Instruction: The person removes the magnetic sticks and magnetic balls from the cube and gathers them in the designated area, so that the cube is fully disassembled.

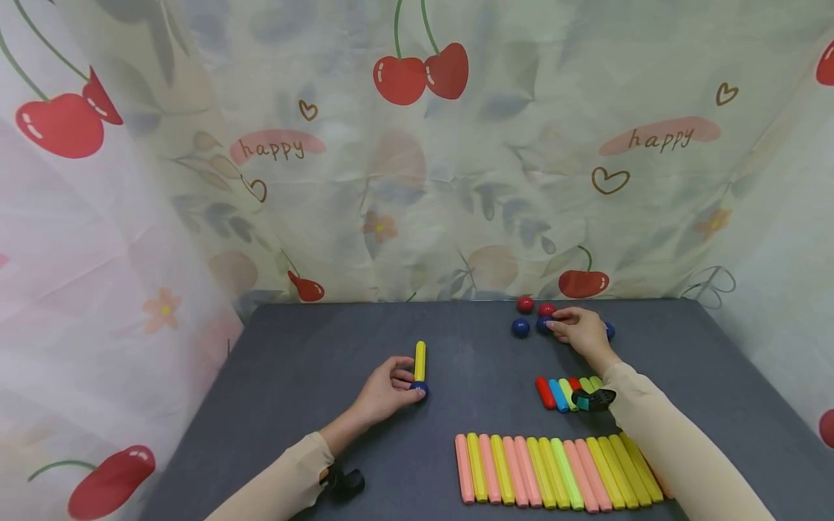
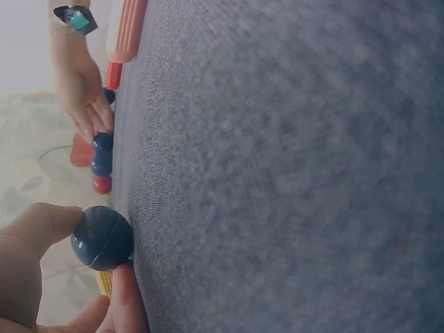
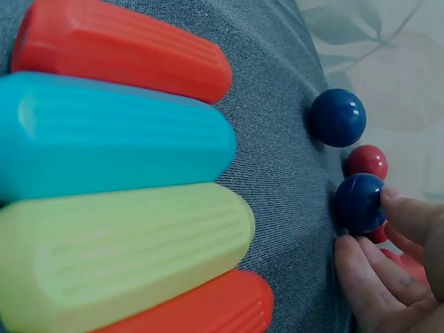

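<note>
My left hand [image 1: 386,391] pinches a dark blue ball [image 2: 103,238] between thumb and fingers, low over the dark tabletop. A yellow ribbed stick [image 1: 420,360] lies end to end against that ball, pointing away from me. Whether the stick is fixed into the ball cannot be made out. At the back right, my right hand [image 1: 582,334] has thumb and fingers around another blue ball [image 3: 359,202]. Beside it are a second blue ball [image 1: 520,328] and red balls [image 1: 525,305]; one more blue ball [image 1: 609,331] shows past the hand.
A long row of pink, yellow and green sticks [image 1: 531,470] lies at the front right. Behind it is a row of shorter sticks [image 1: 554,394] in red, blue and green, partly hidden under my right wrist. A printed curtain [image 1: 417,181] hangs behind the table [image 1: 313,340].
</note>
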`<action>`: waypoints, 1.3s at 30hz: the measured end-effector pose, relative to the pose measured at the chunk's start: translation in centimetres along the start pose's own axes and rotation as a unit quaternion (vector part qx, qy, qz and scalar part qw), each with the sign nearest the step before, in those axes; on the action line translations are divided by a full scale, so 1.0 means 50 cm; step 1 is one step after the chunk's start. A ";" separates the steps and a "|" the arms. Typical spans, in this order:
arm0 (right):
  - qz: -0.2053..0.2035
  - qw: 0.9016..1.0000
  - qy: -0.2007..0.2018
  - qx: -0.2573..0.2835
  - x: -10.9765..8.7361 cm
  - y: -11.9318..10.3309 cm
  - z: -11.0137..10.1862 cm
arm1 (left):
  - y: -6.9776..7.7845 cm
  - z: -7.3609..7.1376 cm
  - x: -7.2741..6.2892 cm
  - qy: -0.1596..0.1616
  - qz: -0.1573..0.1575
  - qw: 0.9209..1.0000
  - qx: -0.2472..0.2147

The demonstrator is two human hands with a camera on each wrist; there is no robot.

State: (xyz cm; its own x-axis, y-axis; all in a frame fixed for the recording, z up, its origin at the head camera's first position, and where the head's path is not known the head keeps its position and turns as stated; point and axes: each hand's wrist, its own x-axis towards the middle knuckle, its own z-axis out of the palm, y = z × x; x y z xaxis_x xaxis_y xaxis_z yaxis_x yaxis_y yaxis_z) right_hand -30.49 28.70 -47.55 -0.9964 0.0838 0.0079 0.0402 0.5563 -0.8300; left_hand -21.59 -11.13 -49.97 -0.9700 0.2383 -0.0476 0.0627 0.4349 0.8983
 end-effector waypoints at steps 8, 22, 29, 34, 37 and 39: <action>0.009 1.000 0.006 -0.020 -0.013 -0.009 -0.006 | -0.002 0.001 0.002 0.002 -0.002 1.000 -0.002; -0.013 1.000 0.014 0.006 -0.044 -0.081 0.016 | 0.000 0.005 0.002 0.015 -0.007 1.000 -0.003; -0.020 0.997 -0.051 0.051 -0.084 -0.133 0.088 | 0.004 0.005 -0.001 0.033 -0.025 0.999 -0.024; -0.012 0.990 -0.119 0.070 -0.121 -0.158 0.156 | 0.002 0.006 -0.003 0.036 -0.024 0.998 -0.052; -0.001 0.983 -0.159 0.093 -0.141 -0.175 0.191 | -0.001 0.010 -0.002 0.040 -0.014 0.996 -0.077; 0.006 0.977 -0.181 0.109 -0.151 -0.181 0.213 | -0.001 0.014 -0.001 0.041 -0.008 0.995 -0.095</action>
State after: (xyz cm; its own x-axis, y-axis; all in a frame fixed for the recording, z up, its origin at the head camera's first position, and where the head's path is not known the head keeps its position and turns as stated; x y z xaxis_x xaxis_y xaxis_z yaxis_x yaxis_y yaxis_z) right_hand -24.12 14.24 -46.04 -0.9584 -0.2307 -0.1680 0.0751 0.3641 -0.9283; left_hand -21.38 -10.57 -50.34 -0.9868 0.1584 -0.0345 0.0087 0.2639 0.9645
